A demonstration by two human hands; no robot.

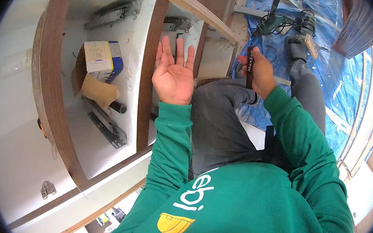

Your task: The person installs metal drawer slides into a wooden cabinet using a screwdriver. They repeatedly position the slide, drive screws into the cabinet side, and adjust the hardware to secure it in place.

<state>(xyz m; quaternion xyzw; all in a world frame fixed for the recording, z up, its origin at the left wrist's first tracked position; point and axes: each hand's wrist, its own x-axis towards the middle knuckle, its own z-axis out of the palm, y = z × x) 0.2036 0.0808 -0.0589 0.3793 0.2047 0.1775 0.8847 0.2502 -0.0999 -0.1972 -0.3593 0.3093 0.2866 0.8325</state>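
My left hand point(174, 83) is raised palm up in front of a brown upright point(150, 68) of the cabinet, its fingers spread and nothing in it. Across from it, my right hand point(262, 73) is closed around a narrow black tube-like thing point(250, 68) with white lettering. The thumb lies near its upper end, and its lower part points toward my bent knee. What exactly it is cannot be made out. Both arms wear green sleeves, and the hands are well apart.
An opened carton point(99, 61) and a drawer runner point(104, 129) lie in the white cabinet compartment at left. Another runner point(113, 13) is on its wall. A corded power tool point(268, 25) rests on the blue tarp point(333, 81), near a wood piece point(311, 46).
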